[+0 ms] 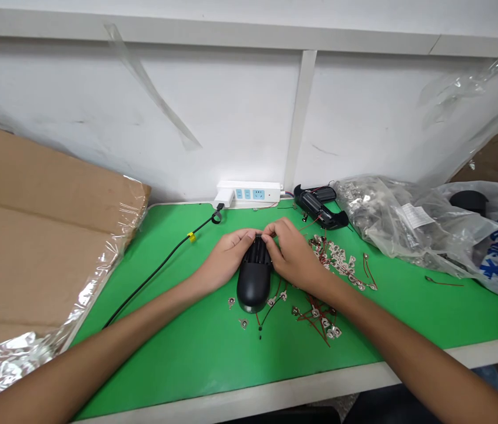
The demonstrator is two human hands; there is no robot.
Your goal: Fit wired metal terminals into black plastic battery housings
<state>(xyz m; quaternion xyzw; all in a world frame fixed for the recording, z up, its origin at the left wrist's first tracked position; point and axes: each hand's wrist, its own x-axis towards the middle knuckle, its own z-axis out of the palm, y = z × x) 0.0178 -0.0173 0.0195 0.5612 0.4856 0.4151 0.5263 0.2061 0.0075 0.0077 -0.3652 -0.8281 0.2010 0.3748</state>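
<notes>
A black oval plastic housing (254, 281) lies on the green mat (196, 353), its open ribbed compartment facing up at the far end. My left hand (226, 258) grips the housing's left side, fingers curled over the far end. My right hand (291, 253) rests on its right side, thumb and forefinger pinched together at the compartment's top edge on something too small to make out. Small metal contact tabs with red and black wires (319, 315) lie scattered just right of and below the housing.
A second black housing (319, 207) lies at the back by a white power strip (249, 193). A black cable (160, 268) runs across the mat's left. Clear bags of parts (408, 224) fill the right; a film-wrapped cardboard box (32, 235) stands left.
</notes>
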